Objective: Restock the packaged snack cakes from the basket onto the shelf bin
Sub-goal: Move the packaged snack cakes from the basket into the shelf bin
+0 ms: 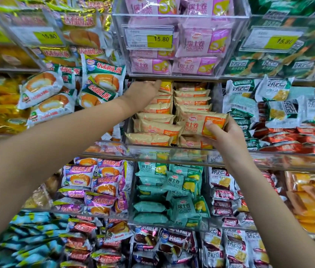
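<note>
Across a store wall, clear shelf bins (172,149) of wrapped snacks. Middle bin: tan snack cakes (152,138) stacked. Right hand (224,134) pinches one cake (203,125) at its front; left hand (145,91) reaches deep, fingers hidden, cannot tell.

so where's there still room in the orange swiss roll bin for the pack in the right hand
The only gap shows at the front right, behind the clear front wall, beneath the held pack. The left stack and the back rows by the left hand are crowded.

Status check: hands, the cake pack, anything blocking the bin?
Left hand reaching onto back tan packs. Right hand grips tan-and-orange swiss roll pack over clear plastic shelf bin. Bin nearly full; nothing blocking.
</note>
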